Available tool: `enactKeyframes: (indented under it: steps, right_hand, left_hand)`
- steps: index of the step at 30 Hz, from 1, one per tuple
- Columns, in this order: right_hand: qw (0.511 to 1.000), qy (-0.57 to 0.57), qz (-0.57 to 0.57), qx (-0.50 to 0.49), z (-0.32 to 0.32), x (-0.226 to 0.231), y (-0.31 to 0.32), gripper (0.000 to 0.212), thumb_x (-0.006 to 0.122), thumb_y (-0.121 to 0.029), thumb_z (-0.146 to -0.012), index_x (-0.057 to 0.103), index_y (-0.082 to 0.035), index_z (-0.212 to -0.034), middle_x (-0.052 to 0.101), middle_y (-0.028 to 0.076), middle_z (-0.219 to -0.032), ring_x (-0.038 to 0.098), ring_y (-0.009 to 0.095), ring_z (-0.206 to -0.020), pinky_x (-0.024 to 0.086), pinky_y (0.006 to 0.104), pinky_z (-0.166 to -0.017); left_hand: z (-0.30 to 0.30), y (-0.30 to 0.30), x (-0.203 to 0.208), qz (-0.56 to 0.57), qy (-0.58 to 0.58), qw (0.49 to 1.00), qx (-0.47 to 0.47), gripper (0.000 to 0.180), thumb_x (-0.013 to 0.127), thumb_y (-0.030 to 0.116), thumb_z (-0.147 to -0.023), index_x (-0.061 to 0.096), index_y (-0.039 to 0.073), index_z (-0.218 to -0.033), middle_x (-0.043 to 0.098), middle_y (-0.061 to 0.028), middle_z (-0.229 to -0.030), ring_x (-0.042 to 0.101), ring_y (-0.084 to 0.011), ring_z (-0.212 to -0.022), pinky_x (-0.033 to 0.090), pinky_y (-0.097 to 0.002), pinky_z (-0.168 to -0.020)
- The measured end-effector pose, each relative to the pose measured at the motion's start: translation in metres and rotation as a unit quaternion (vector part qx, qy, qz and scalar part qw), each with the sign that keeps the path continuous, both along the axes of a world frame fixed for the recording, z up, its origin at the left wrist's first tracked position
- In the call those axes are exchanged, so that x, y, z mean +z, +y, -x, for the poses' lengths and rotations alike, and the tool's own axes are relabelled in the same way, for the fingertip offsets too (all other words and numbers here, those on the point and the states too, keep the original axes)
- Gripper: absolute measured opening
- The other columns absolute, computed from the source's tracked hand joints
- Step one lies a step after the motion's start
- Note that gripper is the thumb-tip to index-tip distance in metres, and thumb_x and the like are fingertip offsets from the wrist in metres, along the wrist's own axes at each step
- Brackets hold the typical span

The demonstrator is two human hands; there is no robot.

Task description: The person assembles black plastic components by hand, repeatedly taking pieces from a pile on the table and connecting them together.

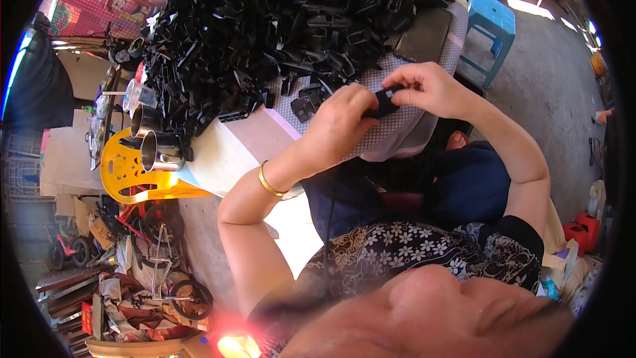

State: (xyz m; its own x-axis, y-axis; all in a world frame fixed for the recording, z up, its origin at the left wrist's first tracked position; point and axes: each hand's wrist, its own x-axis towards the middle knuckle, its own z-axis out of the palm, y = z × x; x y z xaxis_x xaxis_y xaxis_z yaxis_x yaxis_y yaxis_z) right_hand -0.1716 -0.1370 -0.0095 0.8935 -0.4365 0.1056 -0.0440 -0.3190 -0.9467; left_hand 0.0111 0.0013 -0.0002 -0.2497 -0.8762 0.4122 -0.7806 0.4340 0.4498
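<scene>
Between my two hands is a small black plastic part (385,102), held just above the near edge of the table. My left hand (339,120) pinches its left end, with the fingers curled over it. The thumb and fingertips of my right hand (429,89) close on its other end. Some loose black pieces (306,106) lie on the patterned tablecloth (271,134) to the left of my left hand. Beyond both hands rises a large heap of black plastic parts (265,26). The held part's finer detail is too small to make out.
A dark, flat phone-like slab (424,34) lies at the table's right edge. Two metal mugs (159,152) and a clear cup with a straw (139,95) stand at the left. Beside the table are a yellow chair (119,166) and a blue stool (493,13).
</scene>
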Motion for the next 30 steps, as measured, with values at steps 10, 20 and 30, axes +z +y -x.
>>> enactKeyframes:
  steps: [10, 20, 30]
  right_hand:
    - [0.904, 0.016, 0.427, -0.009, 0.015, 0.004, 0.003, 0.026, 0.073, -0.010, -0.067, 0.068, -0.001, -0.091, 0.057, 0.009, -0.084, 0.057, 0.028, -0.082, 0.047, 0.0359, -0.070]
    - [0.901, -0.067, 0.422, 0.075, 0.000, 0.000, -0.021, 0.023, 0.072, -0.009, -0.070, 0.066, 0.000, -0.089, 0.053, 0.008, -0.082, 0.056, 0.025, -0.079, 0.046, 0.0357, -0.069]
    - [0.912, -0.064, 0.399, 0.076, -0.008, -0.005, -0.003, 0.022, 0.073, -0.018, -0.071, 0.067, -0.002, -0.086, 0.054, 0.009, -0.080, 0.057, 0.028, -0.075, 0.046, 0.0368, -0.064]
  left_hand:
    - [-0.005, 0.008, 0.001, -0.084, 0.041, 0.990, 0.103, 0.019, 0.075, 0.009, -0.072, 0.066, -0.001, -0.085, 0.059, -0.0116, -0.077, 0.060, -0.0261, -0.065, 0.049, -0.0338, -0.061]
    - [0.002, 0.005, 0.000, -0.067, 0.027, 0.994, 0.087, 0.015, 0.075, 0.008, -0.072, 0.065, -0.001, -0.080, 0.058, -0.0105, -0.074, 0.060, -0.0245, -0.063, 0.047, -0.0330, -0.058]
    - [0.000, 0.000, -0.006, -0.068, 0.033, 0.994, 0.076, 0.015, 0.075, 0.007, -0.072, 0.066, -0.001, -0.081, 0.057, -0.0103, -0.074, 0.059, -0.0239, -0.063, 0.048, -0.0327, -0.058]
